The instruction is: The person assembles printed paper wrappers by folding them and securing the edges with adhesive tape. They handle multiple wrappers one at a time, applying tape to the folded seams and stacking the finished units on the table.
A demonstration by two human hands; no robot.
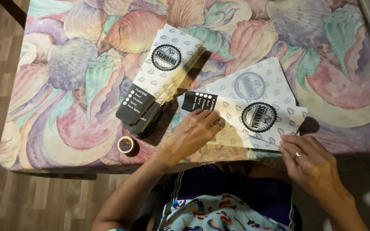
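The flat white paper sleeve with a black round stamp (253,113), right of the stacked sleeves (159,81) on the bench (65,128), looks light and bendy, so the left hand (193,132) presses it flat, fingers together, while the right hand (311,160) pinches its edge.

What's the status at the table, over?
Left hand flat on paper sleeve. Right hand pinching its edge. Sleeve stack, tape roll alongside, clear.
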